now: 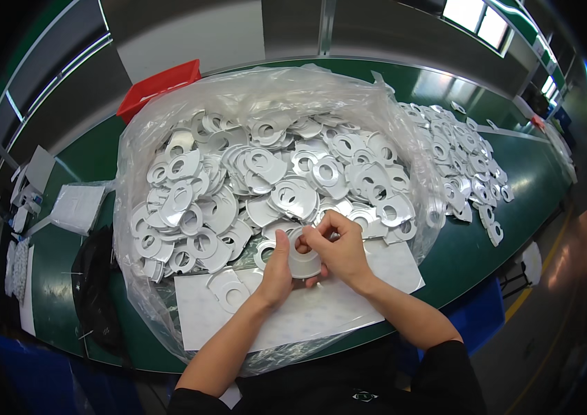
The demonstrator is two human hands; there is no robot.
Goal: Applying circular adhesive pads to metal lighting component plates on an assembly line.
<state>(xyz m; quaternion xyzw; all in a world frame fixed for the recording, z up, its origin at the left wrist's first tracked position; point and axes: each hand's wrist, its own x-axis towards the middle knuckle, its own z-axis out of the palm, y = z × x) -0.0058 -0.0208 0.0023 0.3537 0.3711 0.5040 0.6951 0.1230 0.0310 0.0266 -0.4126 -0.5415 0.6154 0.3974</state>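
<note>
You are pinching one white ring [305,261] between both hands, left hand [276,273] and right hand [338,249] closed on its rim, just above the white sheet [321,311]. You seem to be peeling something off it. The clear bag [134,207] is holding a large heap of rings [266,180]; a smaller spread [463,166] is lying on the green table [515,180].

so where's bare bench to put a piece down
Bare green bench lies between the clear bag and the loose pile of discs. A narrower green strip runs between the bag and the red bin. Inside the bag it is crowded.
</note>
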